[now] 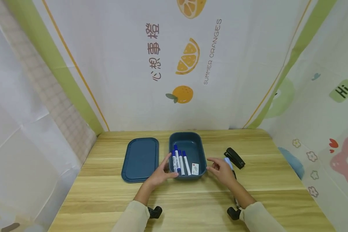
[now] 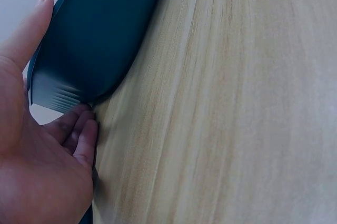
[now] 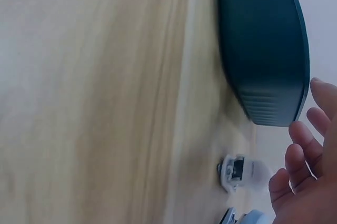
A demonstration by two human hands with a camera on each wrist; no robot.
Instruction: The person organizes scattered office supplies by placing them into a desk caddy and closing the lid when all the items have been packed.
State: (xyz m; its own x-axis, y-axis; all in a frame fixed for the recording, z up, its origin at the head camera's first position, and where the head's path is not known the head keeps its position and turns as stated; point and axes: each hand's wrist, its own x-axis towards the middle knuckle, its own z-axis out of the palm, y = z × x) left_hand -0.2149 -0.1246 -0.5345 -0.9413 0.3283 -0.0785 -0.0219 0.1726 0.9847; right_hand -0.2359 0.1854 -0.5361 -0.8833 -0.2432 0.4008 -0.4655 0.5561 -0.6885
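Observation:
A dark blue rectangular box point(image 1: 201, 148) stands on the table without its lid. Inside lie several white markers point(image 1: 186, 163) with blue caps and a small white packet point(image 1: 195, 169) with a printed picture. My left hand point(image 1: 159, 176) touches the box's near left corner, thumb along the front rim and relaxed fingers beside the left wall. By the near right corner is my right hand point(image 1: 221, 170), its loosely bent fingers holding nothing; whether the fingertips touch the box, I cannot tell. The matching blue lid point(image 1: 141, 159) lies flat left of the box.
Right of the right hand lies a black stapler point(image 1: 234, 158). A light blue object point(image 1: 228, 162) is partly hidden by that hand. The right wrist view also shows a whitish object point(image 3: 237, 172) with metal parts, too blurred to identify. A printed curtain point(image 1: 119, 80) hangs behind the table.

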